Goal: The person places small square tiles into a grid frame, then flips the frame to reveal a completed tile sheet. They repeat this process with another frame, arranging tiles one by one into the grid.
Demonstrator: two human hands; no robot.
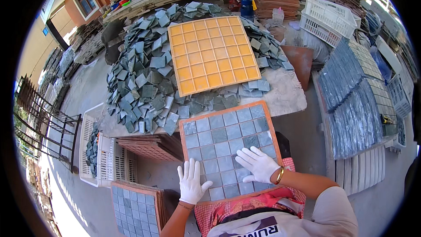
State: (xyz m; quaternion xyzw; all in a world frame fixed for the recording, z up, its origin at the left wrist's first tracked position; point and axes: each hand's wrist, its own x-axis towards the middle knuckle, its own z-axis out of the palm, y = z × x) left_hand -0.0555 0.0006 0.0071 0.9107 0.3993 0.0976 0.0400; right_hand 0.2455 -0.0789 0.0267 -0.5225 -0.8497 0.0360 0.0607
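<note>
A square board [183, 132] with an orange-brown rim leans from the table edge down onto my lap. Rows of grey-green stone tiles [219, 136] fill it, some darker than others. My left hand [191, 181], in a white glove, lies at the board's lower left edge with its fingers spread. On the lower right tiles my right hand [258, 165], also gloved in white, rests flat with fingers apart. Neither hand grips anything. Beyond the board, a yellow grid tray [209, 57] with bare square cells lies on top of the loose tiles.
Loose stone tiles [140, 83] are heaped across the table [289, 94]. A white crate [115, 158] stands at the left, above a stack of tiled boards [137, 208]. Tile stacks [351, 105] sit on a pallet at the right. White crates [329, 17] stand at the back right.
</note>
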